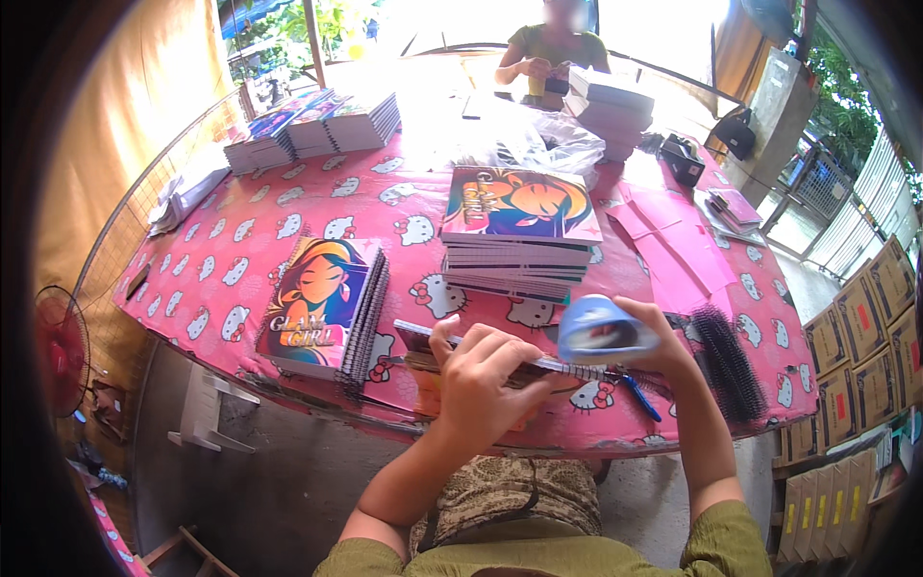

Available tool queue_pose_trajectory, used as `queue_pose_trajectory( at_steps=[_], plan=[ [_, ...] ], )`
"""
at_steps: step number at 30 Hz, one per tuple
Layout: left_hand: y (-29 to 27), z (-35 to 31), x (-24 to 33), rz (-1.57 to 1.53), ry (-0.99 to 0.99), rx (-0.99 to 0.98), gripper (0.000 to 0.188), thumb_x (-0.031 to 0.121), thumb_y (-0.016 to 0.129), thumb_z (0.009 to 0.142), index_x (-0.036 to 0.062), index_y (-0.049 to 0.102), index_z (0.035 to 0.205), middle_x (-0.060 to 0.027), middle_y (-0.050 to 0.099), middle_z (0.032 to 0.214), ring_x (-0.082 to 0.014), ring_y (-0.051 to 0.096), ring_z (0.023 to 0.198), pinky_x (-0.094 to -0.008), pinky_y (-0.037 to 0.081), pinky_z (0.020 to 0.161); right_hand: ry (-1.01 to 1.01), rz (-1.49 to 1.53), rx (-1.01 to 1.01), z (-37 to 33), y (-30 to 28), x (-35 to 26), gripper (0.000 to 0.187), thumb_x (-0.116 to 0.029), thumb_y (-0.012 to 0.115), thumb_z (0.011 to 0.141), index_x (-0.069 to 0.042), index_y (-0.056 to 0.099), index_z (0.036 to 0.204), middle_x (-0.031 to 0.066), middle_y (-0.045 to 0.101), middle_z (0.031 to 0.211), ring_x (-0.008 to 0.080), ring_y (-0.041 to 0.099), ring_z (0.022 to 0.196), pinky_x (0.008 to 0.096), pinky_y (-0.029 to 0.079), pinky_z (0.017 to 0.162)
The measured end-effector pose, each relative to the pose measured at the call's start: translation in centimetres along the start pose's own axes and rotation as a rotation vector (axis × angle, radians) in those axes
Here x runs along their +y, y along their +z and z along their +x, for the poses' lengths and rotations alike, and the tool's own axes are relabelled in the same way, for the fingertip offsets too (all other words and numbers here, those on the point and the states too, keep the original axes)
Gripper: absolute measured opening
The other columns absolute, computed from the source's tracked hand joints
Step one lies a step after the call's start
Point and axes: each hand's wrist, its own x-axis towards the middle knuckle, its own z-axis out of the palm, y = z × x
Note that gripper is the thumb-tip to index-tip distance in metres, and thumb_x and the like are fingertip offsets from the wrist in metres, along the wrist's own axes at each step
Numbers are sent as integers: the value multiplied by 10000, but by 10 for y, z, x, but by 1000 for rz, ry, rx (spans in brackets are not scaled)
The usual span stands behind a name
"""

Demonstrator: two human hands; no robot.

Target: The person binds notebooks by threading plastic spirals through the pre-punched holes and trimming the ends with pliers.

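My left hand (486, 380) is closed around a spiral notebook (415, 332), tilted up at the near edge of the table, its wire binding toward the right. In my right hand (659, 337) is a blue rounded object (601, 313) with a hollow-looking middle. It is smeared by motion, so its kind is unclear, and it hovers just above the bound edge. Beside the notebook on the right lies a blue pen (640, 398). A pile of black spiral binding coils (728, 365) rests farther right. Left of my left hand stands a stack of illustrated spiral notebooks (317, 303).
Beyond my hands sits a taller stack of notebooks (519, 207). Pink sheets (673, 245) lie at right, with a black device (681, 159) behind. More notebooks (356, 125) stand far left. Across the table (288, 197), another person (558, 53) works near clear plastic (524, 135). Cardboard boxes (856, 332) line the right.
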Motion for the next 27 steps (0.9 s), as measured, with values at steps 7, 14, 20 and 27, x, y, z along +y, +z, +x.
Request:
queue_pose_trajectory(
  at_steps=[7,14,20,27],
  plan=[
    [-6,2,-3,-60,-96,-27,344,340,854,630,136,683,848,7,665,903,-165,611,914,-450,231,1020,50,103,-51,25,4,7,249,-131,782,762,-9,638,924,64,667,874,161,635,833,341,544,728],
    [-34,-1,-22,129,-181,-101,369,356,861,602,129,674,826,5,664,915,-232,549,1107,-521,189,1055,-303,132,-99,46,20,1,293,-135,784,760,11,643,972,43,677,869,120,635,826,313,544,753],
    [-30,-10,-26,28,-225,-42,387,385,846,621,121,660,833,-12,653,947,-219,543,1077,-469,279,975,244,778,-19,41,32,-10,405,-81,761,710,31,625,1075,98,680,917,175,651,836,327,550,720],
    [-39,-8,-38,28,-235,96,464,276,896,564,39,654,881,-174,451,1316,-358,509,1118,-471,435,940,48,602,-84,63,40,-11,369,-79,772,699,19,632,1026,78,671,866,179,636,797,309,525,660]
  ],
)
